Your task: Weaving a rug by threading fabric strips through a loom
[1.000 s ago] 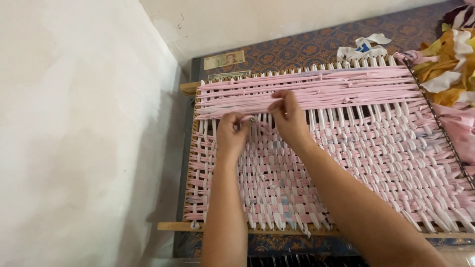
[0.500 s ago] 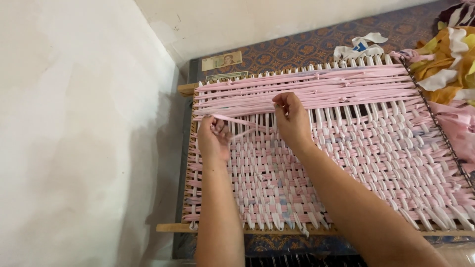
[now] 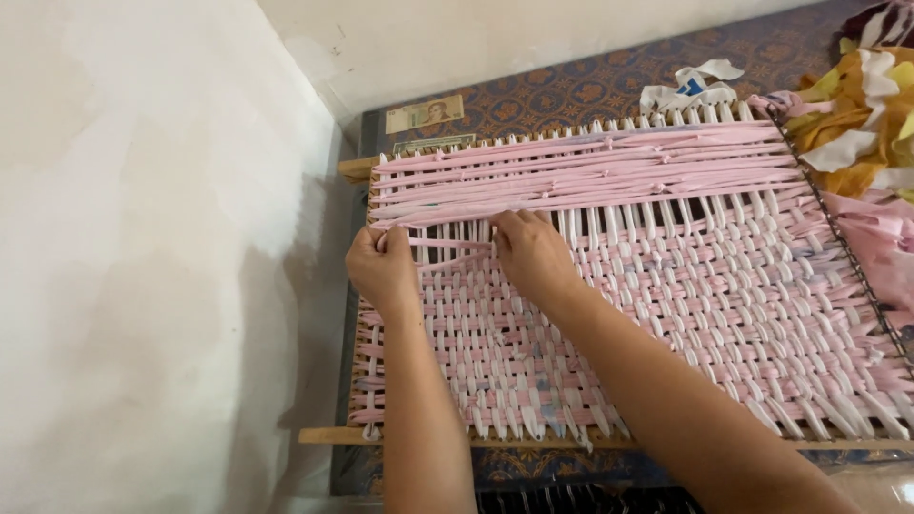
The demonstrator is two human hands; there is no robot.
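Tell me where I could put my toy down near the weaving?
Free: the patterned mat between the wooden loom and the wall, beside the banknote. Crowded: the loom under both hands, and the right side, piled with fabric scraps.

left hand [image 3: 384,269] pinched pink strip [image 3: 447,245] at frame's left edge | right hand [image 3: 531,252] pressed on pink-white weave [image 3: 685,286] | wooden frame [image 3: 457,438] lay on patterned floor

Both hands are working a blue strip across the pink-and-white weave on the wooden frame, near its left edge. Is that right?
Not quite: in the head view the strip stretched between the left hand and right hand is pink, not blue. The rest holds: pink-and-white weave on the wooden frame, near its left edge.
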